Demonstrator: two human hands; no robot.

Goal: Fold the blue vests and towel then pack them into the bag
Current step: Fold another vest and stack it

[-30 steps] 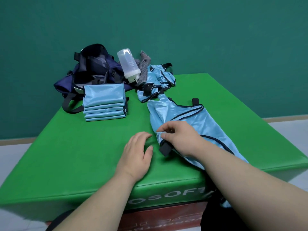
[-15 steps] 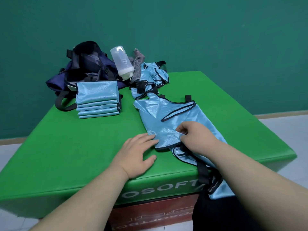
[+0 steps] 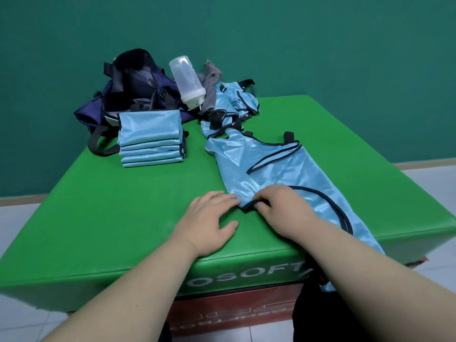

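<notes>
Hands first, head view (only view given): L hand lies flat & open on the green tabletop, palm down. Its fingertips just touch the near-left edge of the spread vest; it grips nothing. R hand has its fingers curled, pinching the vest's dark-trimmed near corner, right beside the L fingertips.

Change: 1 s ago the vest was a narrow bunched strip under the R hand, w/ the L hand apart from it. Half a sec ago it had been pulled wider. Now it lies flatter, far end at the loose heap, near end draping off the front edge by the R forearm, and the L fingertips have reached the cloth. My read: vest is being squared up, 1st fold not yet made.

Count:
- 1 vest in hand
- folded stack far-left, looks like 5 vests
- loose heap of unfolded vests behind, no. can't be told
- 1 grey towel, unfolded, between heap & bottle
- 1 bottle, leaning on the bag
- 1 navy bag, mouth open, nothing visibly packed
</notes>
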